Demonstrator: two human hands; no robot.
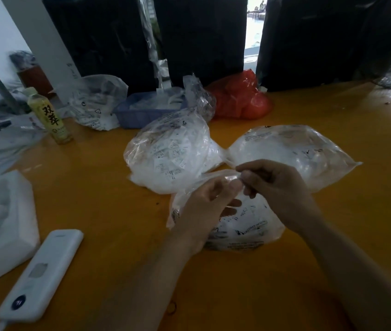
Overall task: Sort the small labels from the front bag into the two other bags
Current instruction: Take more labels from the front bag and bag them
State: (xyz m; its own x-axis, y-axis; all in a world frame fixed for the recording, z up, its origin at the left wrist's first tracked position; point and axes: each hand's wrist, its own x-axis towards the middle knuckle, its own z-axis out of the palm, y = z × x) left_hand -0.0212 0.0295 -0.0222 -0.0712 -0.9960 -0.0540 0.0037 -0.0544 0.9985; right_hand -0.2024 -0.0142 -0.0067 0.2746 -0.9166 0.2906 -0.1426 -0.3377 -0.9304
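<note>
A: Big stuff? 
B: Orange table [94, 187]; two clear bags mid-table: left bag [168, 149] stuffed with labels, right bag [292, 149].
A: Hands?
B: Front bag [244, 230] near front edge; left hand [204, 206] and right hand [273, 185] both pinch its top.

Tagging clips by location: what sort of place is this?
Probably a small workshop packing bench: an orange worktable, clear bags of small printed labels, and a blue tray of more stock behind them.

Head-worn camera looks forward and down, close over the table [99, 177].
</note>
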